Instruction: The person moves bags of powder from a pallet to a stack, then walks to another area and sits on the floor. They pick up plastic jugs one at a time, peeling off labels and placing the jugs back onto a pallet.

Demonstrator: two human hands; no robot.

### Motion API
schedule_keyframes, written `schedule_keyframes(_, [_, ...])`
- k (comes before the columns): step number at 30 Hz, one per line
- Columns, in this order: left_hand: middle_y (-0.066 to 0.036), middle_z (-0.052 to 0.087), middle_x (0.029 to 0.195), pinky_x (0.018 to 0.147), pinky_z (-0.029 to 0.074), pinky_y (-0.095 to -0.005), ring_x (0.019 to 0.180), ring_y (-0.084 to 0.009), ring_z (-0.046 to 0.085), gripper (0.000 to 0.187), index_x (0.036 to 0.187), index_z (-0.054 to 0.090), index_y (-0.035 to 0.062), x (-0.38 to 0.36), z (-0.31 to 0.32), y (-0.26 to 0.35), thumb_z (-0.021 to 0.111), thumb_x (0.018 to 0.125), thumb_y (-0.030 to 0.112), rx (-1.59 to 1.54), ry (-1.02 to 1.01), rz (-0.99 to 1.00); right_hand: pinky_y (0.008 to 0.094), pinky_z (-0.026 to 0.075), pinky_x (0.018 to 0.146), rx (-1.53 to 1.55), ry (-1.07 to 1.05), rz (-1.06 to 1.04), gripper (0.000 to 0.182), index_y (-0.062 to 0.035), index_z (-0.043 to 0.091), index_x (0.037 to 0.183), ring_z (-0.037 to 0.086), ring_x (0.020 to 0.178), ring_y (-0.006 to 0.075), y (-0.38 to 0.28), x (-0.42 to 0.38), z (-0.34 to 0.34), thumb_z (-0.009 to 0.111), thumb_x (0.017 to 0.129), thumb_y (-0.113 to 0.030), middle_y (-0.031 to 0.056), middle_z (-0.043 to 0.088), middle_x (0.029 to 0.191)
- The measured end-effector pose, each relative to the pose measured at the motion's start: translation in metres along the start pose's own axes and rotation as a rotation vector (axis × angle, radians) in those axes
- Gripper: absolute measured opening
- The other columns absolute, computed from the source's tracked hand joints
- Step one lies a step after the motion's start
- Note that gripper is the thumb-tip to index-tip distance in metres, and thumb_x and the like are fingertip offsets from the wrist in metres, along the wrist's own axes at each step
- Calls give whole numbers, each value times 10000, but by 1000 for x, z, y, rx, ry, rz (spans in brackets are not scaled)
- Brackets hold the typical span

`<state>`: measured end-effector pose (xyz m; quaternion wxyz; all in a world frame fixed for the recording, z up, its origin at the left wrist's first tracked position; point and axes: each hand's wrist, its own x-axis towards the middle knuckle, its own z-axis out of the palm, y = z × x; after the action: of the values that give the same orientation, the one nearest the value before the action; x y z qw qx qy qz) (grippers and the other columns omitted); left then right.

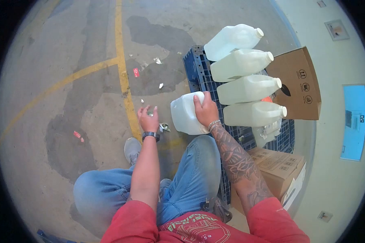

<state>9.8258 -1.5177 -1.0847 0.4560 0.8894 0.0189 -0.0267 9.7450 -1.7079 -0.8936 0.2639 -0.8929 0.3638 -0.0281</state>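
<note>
My right hand point(206, 110) grips a white plastic jug point(185, 114) at the near edge of a blue pallet point(194, 71). My left hand point(149, 118), with a dark watch on the wrist, hovers over the concrete floor left of the jug, fingers curled around something small and greenish that I cannot identify. Several more white capped jugs point(247, 89) lie in a row on the pallet, caps pointing right. I crouch with knees in blue jeans below both hands.
An open brown cardboard box point(298, 83) stands right of the jugs; another carton point(278, 164) lies beside my right arm. Yellow painted lines point(123, 77) cross the stained concrete floor, with scattered paper scraps point(136, 72). A pale wall point(336, 133) rises at right.
</note>
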Motion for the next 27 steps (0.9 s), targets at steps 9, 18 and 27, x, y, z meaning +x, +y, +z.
schedule_keyframes(9, [-66,773,972,677,515,-299,806,-133,677,421,1104,781,29,22,27,28,787,900,397,-285,-866,-244,603,520,818,20,-16,15,445,-45,526,1217,682,914,515,0,0,0,523,1019,-444,301,716,973])
schedule_keyframes(18, [14,749,955,611,439,-218,831,-74,660,400,1091,784,39,38,29,36,809,898,388,-400,-1081,-442,595,527,805,28,-24,22,440,-44,530,1221,686,902,514,-4,0,-3,536,1017,-434,298,719,963])
schedule_keyframes(27, [-8,769,1000,655,467,-238,903,-95,711,393,1118,786,62,55,32,40,806,899,387,-292,-1198,-329,598,525,782,29,-29,19,445,-35,522,1229,686,879,511,-6,1,-5,534,1021,-429,295,717,941])
